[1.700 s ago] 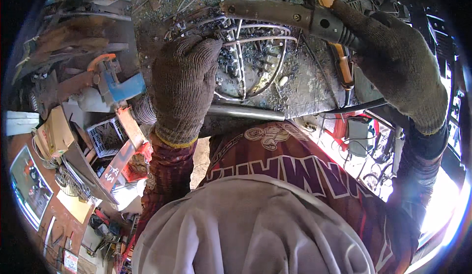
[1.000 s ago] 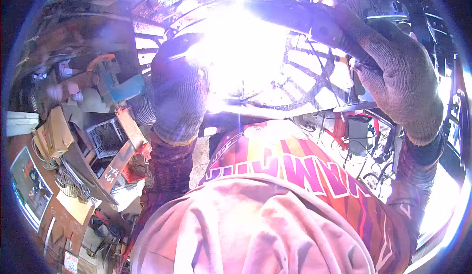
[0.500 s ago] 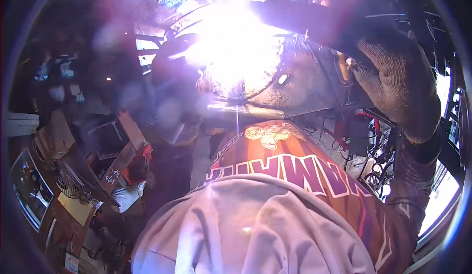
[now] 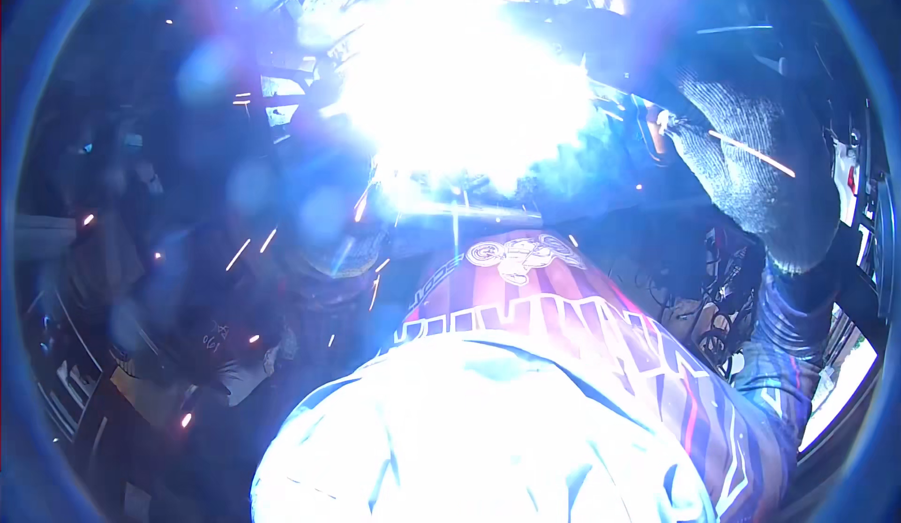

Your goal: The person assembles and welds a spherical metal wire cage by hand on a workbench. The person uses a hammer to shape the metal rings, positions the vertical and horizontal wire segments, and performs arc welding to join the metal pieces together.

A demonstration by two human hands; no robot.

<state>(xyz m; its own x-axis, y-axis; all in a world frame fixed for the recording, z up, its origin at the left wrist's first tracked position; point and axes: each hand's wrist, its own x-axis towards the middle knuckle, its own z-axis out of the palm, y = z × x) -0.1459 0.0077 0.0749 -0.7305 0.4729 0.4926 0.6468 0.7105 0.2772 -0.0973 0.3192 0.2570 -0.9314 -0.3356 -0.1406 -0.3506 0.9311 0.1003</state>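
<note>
A blinding white-blue welding arc (image 4: 460, 82) burns at the top middle and washes out the metal around it. My right hand (image 4: 755, 161), in a knitted work glove, is at the upper right with its fingers curled round a dark welding torch (image 4: 601, 39) that reaches toward the arc. Beside its thumb shows a small orange-yellow part (image 4: 657, 133). My left hand (image 4: 343, 241), also gloved, lies in shadow below and left of the arc; its fingers are lost in dark and glare. A short bar (image 4: 502, 213) runs just under the glow.
Orange sparks fly out on both sides, one streak crossing the right glove. Dim clutter with boards (image 4: 141, 392) lies at the lower left. Cables (image 4: 718, 335) tangle at the right. My patterned shirt (image 4: 563, 298) and a pale cloth (image 4: 469, 429) fill the lower middle.
The arc's glare has grown larger and bluer, and many sparks now fly. The surroundings look darker. Both hands stay in nearly the same place.
</note>
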